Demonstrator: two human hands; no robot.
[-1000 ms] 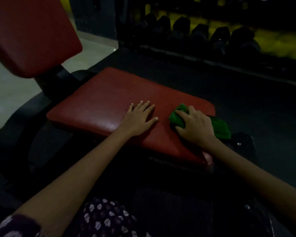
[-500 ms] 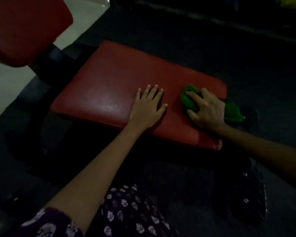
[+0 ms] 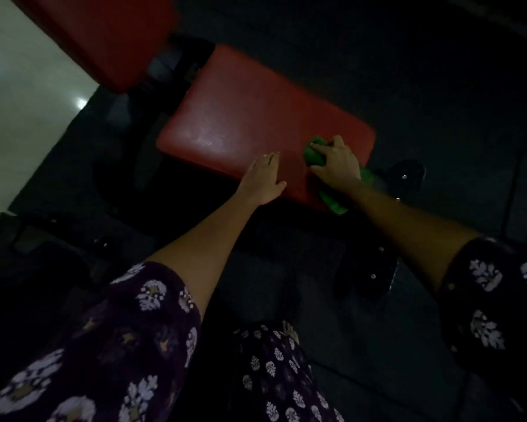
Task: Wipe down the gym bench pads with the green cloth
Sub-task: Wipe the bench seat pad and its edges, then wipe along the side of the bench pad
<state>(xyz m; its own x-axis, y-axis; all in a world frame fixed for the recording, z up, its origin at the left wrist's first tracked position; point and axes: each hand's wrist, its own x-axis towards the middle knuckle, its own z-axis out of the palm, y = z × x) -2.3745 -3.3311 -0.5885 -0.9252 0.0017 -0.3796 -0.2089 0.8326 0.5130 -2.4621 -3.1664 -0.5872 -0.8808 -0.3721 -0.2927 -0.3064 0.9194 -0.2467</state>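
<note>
Mid-wipe on seat pad (image 3: 256, 117). Right hand (image 3: 338, 166) pressing bunched green cloth (image 3: 314, 153) near pad's right end, fingers curled over it; cloth tail hanging off near edge. Left hand (image 3: 263, 181) flat, fingers straight, bracing on near edge. Next, probably: sweep cloth left across untouched pad, then do back pad (image 3: 103, 35).

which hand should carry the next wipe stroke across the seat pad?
Right. The right hand already grips the green cloth on the seat pad; unwiped pad stretches away from it. The left hand lies flat on the pad's near edge, bracing, holding nothing.
</note>
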